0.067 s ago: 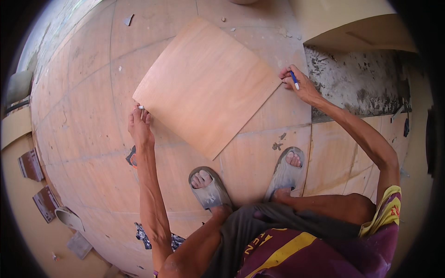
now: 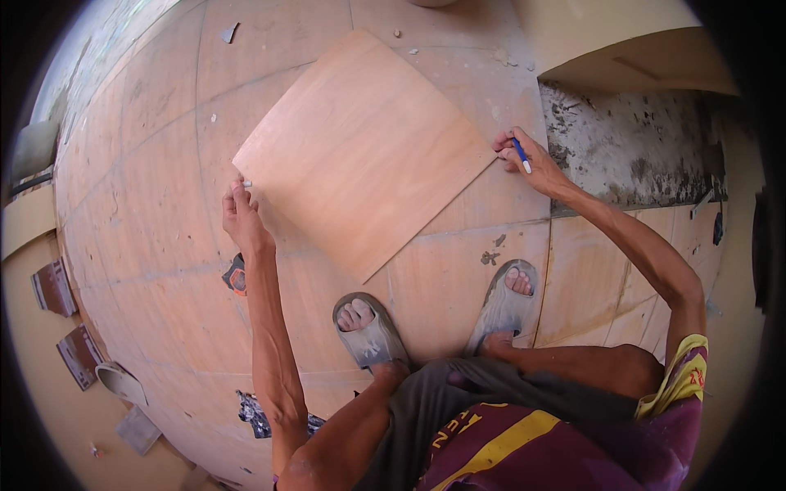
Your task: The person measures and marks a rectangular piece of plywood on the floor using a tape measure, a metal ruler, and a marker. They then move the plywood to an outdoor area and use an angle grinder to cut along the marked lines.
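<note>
A large square pinkish-beige floor tile (image 2: 368,151) is turned cornerwise in front of me, above the laid tiles. My left hand (image 2: 244,217) pinches its left corner, and a small whitish piece (image 2: 247,184), too small to name, shows at the fingertips. At the opposite corner my right hand (image 2: 528,159) grips the tile with its fingertips. That same hand also carries a blue pen (image 2: 521,155) with a white end, lying across the fingers. The tile's nearest corner points toward my feet.
My sandalled feet (image 2: 372,340) stand just below the tile. An untiled, rough grey patch (image 2: 639,155) lies at the right, beside a wall ledge. Near my left forearm is a black-and-orange tape measure (image 2: 236,276). A crumpled dark plastic piece (image 2: 254,416) lies lower left.
The tile has turned slightly clockwise: its right corner is lower, its near corner a little further left. My left hand has shifted slightly up and left, my right hand slightly down.
</note>
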Demonstrator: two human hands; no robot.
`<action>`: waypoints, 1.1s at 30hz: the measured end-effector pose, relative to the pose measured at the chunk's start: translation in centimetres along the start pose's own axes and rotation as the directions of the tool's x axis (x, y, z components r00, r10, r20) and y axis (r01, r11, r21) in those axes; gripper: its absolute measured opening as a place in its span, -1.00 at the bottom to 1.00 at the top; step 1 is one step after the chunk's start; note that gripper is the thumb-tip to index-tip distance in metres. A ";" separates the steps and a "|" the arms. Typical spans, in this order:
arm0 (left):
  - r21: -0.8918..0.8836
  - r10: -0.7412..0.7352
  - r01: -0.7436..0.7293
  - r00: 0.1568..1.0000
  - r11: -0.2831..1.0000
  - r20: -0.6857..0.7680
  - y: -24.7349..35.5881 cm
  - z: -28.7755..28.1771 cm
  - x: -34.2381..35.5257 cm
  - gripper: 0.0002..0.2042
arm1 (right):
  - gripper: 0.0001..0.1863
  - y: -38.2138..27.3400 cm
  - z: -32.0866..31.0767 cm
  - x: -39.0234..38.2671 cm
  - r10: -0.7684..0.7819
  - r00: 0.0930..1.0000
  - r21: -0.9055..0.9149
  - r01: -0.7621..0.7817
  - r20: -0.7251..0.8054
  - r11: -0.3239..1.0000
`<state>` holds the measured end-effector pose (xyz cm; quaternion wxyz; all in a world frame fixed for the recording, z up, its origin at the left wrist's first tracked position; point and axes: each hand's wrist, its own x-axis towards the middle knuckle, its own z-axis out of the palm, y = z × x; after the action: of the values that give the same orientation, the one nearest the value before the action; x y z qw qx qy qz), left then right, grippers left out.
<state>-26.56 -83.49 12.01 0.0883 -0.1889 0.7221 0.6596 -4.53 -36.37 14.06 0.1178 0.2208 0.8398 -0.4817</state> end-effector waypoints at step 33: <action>-0.081 -0.125 0.221 0.778 0.972 0.616 5.6 6.2 -18.5 -0.75 | -0.19 -18.3 6.6 -4.4 0.221 0.340 -0.240 0.014 0.914 0.971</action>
<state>-12.63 -74.19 23.39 0.3608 -0.0392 0.5838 0.7263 -9.64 -51.17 26.35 0.6283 -0.0542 0.6503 -0.4235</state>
